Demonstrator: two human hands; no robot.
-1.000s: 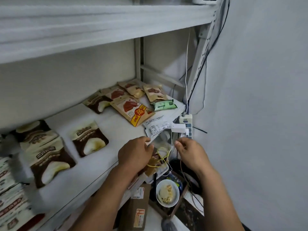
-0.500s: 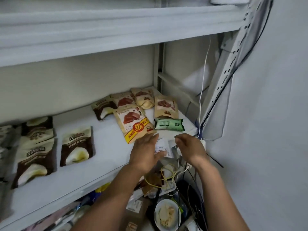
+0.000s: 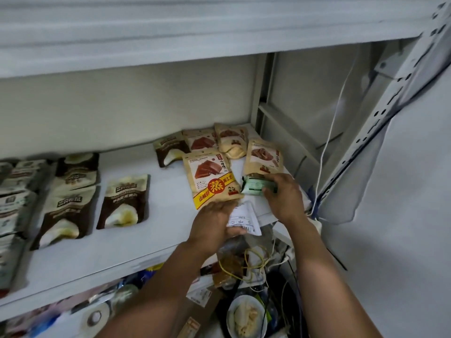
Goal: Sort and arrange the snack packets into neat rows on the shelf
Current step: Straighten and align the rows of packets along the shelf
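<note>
Snack packets lie flat on the white shelf point(image 3: 136, 242). My right hand point(image 3: 283, 198) grips a small green packet point(image 3: 255, 187) at the shelf's right front. My left hand point(image 3: 214, 223) holds a white printed paper point(image 3: 244, 219), thumb under it, fingertips touching the lower edge of a tan packet with a red and yellow label point(image 3: 211, 178). Behind lie three more tan packets point(image 3: 264, 157) and a brown and cream one point(image 3: 169, 150). Brown and cream packets point(image 3: 125, 202) sit in rows at the left.
An upper shelf point(image 3: 170, 32) overhangs closely. A perforated upright point(image 3: 380, 123) and a white cable point(image 3: 334, 132) stand at the right, by the wall. Below the shelf are a bowl of food point(image 3: 245, 315), tangled wires point(image 3: 253, 262) and cardboard boxes.
My right hand moved forward from the paper's edge and took hold of the green packet. My left hand slid up to the tan packet's edge. The camera came closer.
</note>
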